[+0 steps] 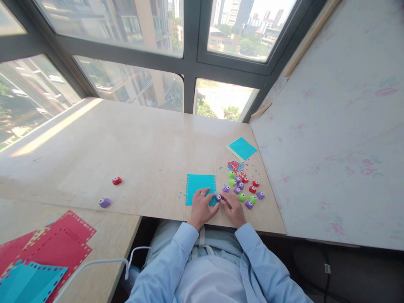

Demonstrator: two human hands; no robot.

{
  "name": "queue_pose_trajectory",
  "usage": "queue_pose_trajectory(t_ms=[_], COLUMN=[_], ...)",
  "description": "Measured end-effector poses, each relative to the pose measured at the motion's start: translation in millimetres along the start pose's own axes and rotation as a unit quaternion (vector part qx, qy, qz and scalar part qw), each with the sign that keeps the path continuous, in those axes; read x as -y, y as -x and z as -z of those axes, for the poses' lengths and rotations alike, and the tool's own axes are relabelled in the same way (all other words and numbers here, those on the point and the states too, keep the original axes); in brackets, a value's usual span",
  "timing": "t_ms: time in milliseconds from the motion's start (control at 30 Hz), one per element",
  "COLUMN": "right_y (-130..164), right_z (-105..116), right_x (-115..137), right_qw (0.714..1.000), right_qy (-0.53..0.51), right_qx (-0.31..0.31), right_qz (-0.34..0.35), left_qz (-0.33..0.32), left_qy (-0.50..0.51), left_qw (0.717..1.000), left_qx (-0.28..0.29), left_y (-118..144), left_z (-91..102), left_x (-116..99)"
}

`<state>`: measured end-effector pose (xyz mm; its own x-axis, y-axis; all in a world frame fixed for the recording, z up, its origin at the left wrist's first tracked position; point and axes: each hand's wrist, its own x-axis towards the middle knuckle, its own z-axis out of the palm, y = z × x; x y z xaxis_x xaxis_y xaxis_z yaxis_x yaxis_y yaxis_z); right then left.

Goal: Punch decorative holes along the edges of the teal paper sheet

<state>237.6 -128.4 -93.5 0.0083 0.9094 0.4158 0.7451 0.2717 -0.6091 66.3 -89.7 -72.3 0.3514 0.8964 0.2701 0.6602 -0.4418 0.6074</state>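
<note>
The left hand [202,208] presses on a flat blue paper sheet with holes [200,188]. The right hand [232,209] touches a small purple plastic punch [218,197] (more lie nearby).

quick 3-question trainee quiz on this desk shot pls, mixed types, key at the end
1. True or false: the left hand rests on the teal punched sheet.
2. Which lies farther left on the table? A) the lone red punch B) the lone purple punch
3. Fill in: the purple punch at the teal punched sheet's right edge sits between the left hand and the ____ hand.

Key: 1 true; 2 B; 3 right. The cluster of small punches and the scatter of punched bits lie right of the sheet; the teal square lies beyond them.
</note>
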Motion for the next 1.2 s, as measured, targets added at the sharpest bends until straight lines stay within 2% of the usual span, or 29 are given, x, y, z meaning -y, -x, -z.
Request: queue_pose_trajectory(t_ms=[333, 667, 1200], right_y=[8.7, -1.1, 0.2], right_z=[1.9, -7.3, -3.6], right_x=[10.0, 17.9, 18.2], right_qw=[1.000, 0.999, 0.999], right_qy=[0.004, 0.025, -0.004], right_qx=[0.020, 0.004, 0.008], right_qz=[0.004, -0.045, -0.048], left_qz=[0.013, 0.051, 0.073], left_qy=[0.041, 0.174, 0.138], left_qw=[0.999, 0.983, 0.986], left_qx=[0.003, -0.039, -0.052], left_y=[1.3, 1.0, -6.5], left_z=[2.7, 3.7, 1.3], left_x=[4.0, 10.3, 5.6])
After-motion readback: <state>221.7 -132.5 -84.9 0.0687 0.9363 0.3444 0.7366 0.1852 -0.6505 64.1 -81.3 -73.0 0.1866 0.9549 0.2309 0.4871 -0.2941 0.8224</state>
